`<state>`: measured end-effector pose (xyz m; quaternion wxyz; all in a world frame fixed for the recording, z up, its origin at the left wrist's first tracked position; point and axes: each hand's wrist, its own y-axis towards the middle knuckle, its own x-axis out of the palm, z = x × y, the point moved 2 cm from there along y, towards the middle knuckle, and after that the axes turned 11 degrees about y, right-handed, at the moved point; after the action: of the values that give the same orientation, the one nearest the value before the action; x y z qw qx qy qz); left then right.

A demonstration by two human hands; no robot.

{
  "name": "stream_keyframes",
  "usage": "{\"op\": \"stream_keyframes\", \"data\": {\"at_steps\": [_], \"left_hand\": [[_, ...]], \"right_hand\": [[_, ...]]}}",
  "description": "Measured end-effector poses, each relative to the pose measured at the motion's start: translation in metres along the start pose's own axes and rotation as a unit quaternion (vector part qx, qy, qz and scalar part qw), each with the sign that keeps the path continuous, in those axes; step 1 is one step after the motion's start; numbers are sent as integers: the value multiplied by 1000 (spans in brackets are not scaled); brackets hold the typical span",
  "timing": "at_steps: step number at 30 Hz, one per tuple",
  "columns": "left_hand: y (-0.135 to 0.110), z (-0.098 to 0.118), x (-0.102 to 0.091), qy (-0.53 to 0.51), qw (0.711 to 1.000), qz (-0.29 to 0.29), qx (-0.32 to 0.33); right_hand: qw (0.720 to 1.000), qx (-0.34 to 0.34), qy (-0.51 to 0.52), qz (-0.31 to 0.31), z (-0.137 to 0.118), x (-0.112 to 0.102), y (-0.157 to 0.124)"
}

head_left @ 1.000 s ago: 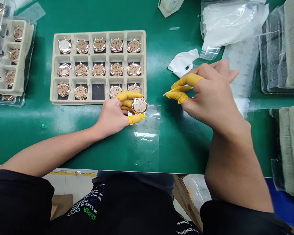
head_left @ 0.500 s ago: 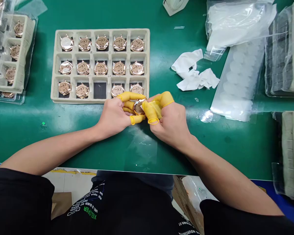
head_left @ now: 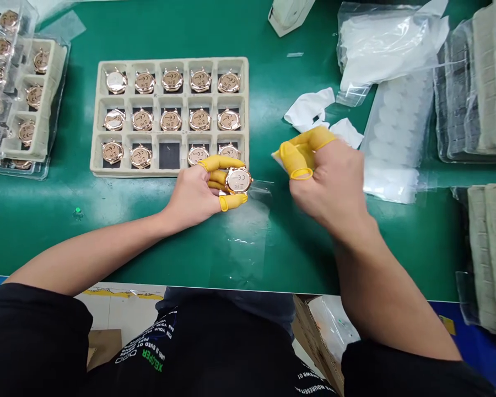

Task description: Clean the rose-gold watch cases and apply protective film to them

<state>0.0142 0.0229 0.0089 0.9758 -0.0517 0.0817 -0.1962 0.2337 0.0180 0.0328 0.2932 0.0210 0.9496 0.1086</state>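
While left hand (head_left: 192, 193) pinches rose-gold watch case (head_left: 238, 180), right hand (head_left: 326, 176) hovers half-closed beside white wipes (head_left: 310, 107).

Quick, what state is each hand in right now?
Left hand: closed, holding a rose-gold watch case in its yellow-cotted fingers.
Right hand: fingers curled; a white wipe shows at the fingertips, but blur hides whether it's held.

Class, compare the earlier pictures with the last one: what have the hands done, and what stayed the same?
The right hand has let go of the watch and moved right, toward the white wipes. The left hand keeps its grip on the watch. The tray stays as it was.
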Motion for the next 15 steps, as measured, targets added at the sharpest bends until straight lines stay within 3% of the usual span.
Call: {"op": "stream_keyframes", "data": {"at_steps": [2, 3, 5, 8, 12, 15], "left_hand": [[0, -1, 1, 5, 1000, -1, 17], [0, -3, 1, 3, 1000, -4, 25], [-1, -5, 3, -2, 999, -14, 34], [-2, -7, 6, -6, 999, -23, 35], [-3, -6, 7, -3, 999, -47, 14], [-7, -1, 8, 26, 993, -109, 41]], "right_hand": [[994, -49, -85, 56, -4, -4, 2], [994, -59, -79, 56, -6, -2, 2], [999, -42, 16, -8, -10, 7, -1], [983, 21, 157, -97, -19, 16, 0], [962, 29, 273, -5, -42, 19, 30], [955, 17, 293, -35, -59, 50, 63]]}}
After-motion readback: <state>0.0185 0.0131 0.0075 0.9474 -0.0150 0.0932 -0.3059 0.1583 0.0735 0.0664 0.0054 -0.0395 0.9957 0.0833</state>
